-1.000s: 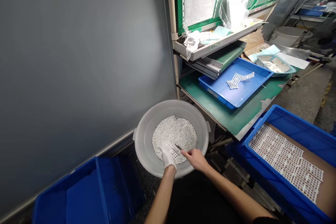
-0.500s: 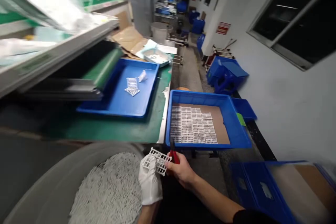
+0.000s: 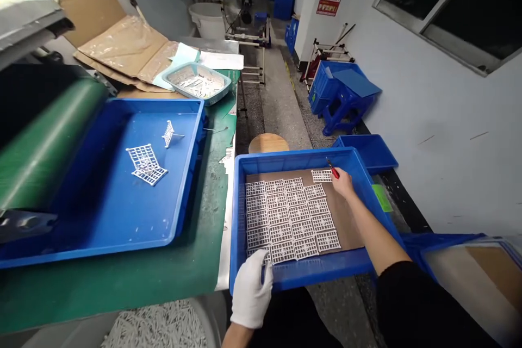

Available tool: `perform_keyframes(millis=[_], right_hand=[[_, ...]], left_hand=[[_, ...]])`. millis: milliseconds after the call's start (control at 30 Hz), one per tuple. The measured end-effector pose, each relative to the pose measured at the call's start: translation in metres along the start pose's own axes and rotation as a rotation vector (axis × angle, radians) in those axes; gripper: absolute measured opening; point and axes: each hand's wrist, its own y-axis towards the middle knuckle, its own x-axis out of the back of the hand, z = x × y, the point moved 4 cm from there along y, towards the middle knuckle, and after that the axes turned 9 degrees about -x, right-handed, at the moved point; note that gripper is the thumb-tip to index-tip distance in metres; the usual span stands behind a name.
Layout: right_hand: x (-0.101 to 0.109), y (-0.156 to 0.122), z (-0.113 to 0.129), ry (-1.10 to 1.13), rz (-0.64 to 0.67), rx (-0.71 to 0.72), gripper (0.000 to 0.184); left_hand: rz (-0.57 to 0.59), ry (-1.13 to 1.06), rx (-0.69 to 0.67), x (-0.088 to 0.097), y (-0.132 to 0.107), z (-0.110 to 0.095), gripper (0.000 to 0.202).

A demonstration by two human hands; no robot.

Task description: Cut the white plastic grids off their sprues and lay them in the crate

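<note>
My right hand (image 3: 343, 182), bare, is closed at the far right part of a blue bin (image 3: 304, 278). It holds red-handled nippers (image 3: 335, 172), dark jaws pointing away, and a white plastic grid (image 3: 321, 176) lies at its fingertips, just above the cardboard liner (image 3: 345, 223) or on it; I cannot tell which. Several similar grids (image 3: 281, 234) lie flat in rows on that cardboard. My left hand (image 3: 252, 289), in a white glove, is over the bin's near left edge, thumb and fingers apart, holding nothing I can see.
Left on the green table (image 3: 204, 261) is a blue tray (image 3: 122, 196) with a few grids (image 3: 144, 159). Behind it stands a small basket (image 3: 199, 84) of white scraps. A tub of white sticks (image 3: 159, 326) is below the table; a round wooden stool top (image 3: 268, 143) is beyond the bin.
My right hand has carried the grid and nippers from in front of me into the bin's far right. My left hand has let go of the grid. The view has turned down and closer to the bin.
</note>
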Motion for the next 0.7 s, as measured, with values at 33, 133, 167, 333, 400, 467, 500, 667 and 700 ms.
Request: perform_keyframes(millis=[33,133,167,333,400,467,500,667,700], right_hand=[[-0.012,0.010,-0.005,-0.048,0.019,0.001,0.028],[-0.044,0.029,-0.018,-0.159,0.066,-0.006,0.029],[-0.052,0.033,-0.022,-0.189,0.079,-0.013,0.030],[-0.070,0.043,-0.035,-0.320,0.112,-0.022,0.031],[-0.072,0.043,-0.034,-0.371,0.124,-0.012,0.031],[-0.074,0.042,-0.032,-0.425,0.140,-0.009,0.031],[-0.075,0.041,-0.030,-0.454,0.144,-0.013,0.030],[-0.078,0.031,-0.023,-0.595,0.109,-0.046,0.031],[-0.078,0.028,-0.020,-0.614,0.101,-0.045,0.030]], left_hand=[[-0.002,0.028,-0.015,0.000,-0.001,0.000,0.029],[-0.022,0.067,-0.016,0.002,0.002,-0.001,0.029],[-0.021,0.066,-0.007,0.003,0.003,-0.002,0.029],[0.018,0.056,0.027,0.005,0.007,-0.003,0.028],[0.026,0.054,0.039,0.005,0.006,-0.002,0.029],[0.035,0.041,0.060,0.004,0.004,0.000,0.029],[0.038,0.028,0.070,0.003,0.003,0.001,0.029],[0.030,-0.110,0.116,0.008,0.000,-0.006,0.030],[0.017,-0.142,0.129,0.014,0.002,-0.008,0.031]])
